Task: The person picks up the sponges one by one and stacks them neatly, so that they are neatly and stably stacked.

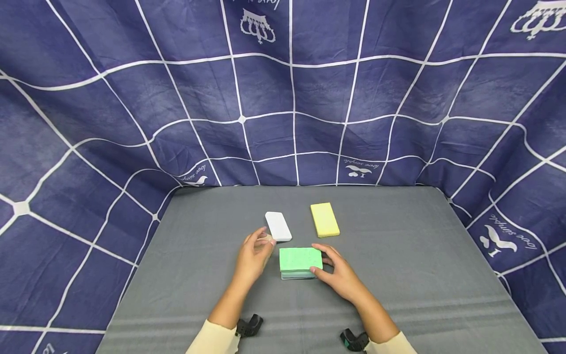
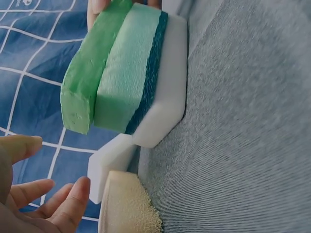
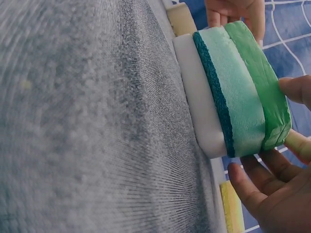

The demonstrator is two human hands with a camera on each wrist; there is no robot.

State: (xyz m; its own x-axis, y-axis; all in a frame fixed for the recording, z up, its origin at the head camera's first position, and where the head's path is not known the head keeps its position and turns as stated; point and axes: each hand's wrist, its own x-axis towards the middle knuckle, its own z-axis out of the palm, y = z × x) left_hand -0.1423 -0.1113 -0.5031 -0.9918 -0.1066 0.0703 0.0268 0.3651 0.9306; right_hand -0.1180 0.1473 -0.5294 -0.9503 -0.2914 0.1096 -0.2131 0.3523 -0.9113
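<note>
Pinching the green block (image 1: pixel 299 259) at its right end, head view: right hand (image 1: pixel 340 273) has thumb on near edge, fingers on far edge; long axis runs left-right, block extends leftward from grip. Left hand (image 1: pixel 252 255) sits off its left end; right is nearer. Left wrist: left hand spread, holding nothing, near beige sponge (image 2: pixel 125 204). Right wrist: green block rests on teal-backed sponge (image 3: pixel 238 92), over bottom white block (image 3: pixel 200 97).
</note>
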